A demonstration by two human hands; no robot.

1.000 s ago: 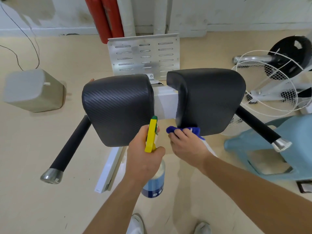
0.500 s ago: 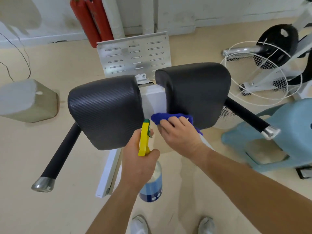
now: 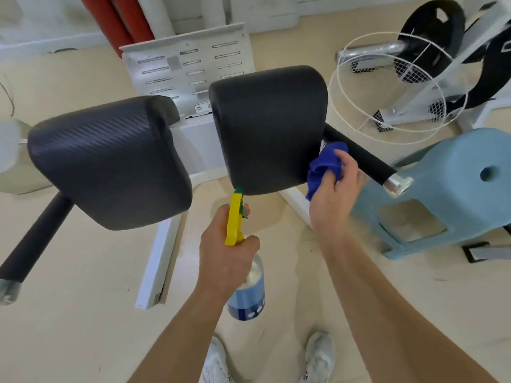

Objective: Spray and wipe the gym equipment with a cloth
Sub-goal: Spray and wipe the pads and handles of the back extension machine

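Two black padded cushions of a gym machine sit side by side, the left pad (image 3: 107,164) and the right pad (image 3: 268,128), on a white frame (image 3: 199,139). My left hand (image 3: 226,252) grips a spray bottle (image 3: 246,291) with a yellow and green trigger head, its nozzle pointing up at the lower edge of the right pad. My right hand (image 3: 334,189) holds a bunched blue cloth (image 3: 323,167) against the right side of the right pad, beside the black handle bar (image 3: 362,158).
A light blue plastic stool (image 3: 453,194) lies tipped over at the right, close to the bar's chrome end. A white wire fan guard (image 3: 387,87) and black weight plates (image 3: 434,26) stand behind. A slotted metal footplate (image 3: 188,62) and red cylinders (image 3: 116,20) are farther back.
My right hand has carried the blue cloth from the gap between the two pads to the right side of the right pad. The spray bottle stays under the pads.
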